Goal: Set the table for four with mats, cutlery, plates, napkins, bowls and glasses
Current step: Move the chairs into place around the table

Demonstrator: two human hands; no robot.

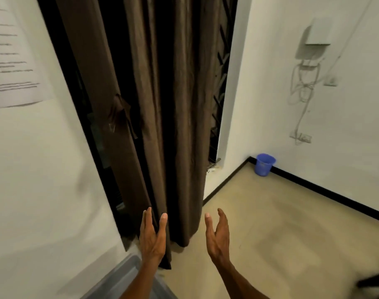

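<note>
Both hands (153, 236) (217, 236) spread, empty.

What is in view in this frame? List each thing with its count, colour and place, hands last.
curtain: one, brown, hanging in the dark doorway at centre
printed sheet: one, white with blurred lines, on the left wall
wall box with cables: one, pale grey, high on the right wall
wall sockets: one, white, on the right wall below the cables
bucket: one, blue, on the floor against the right wall
grey container: one, partly seen at the bottom edge
floor: beige, with black skirting
No tableware in view.
left hand: open, empty
right hand: open, empty
</note>
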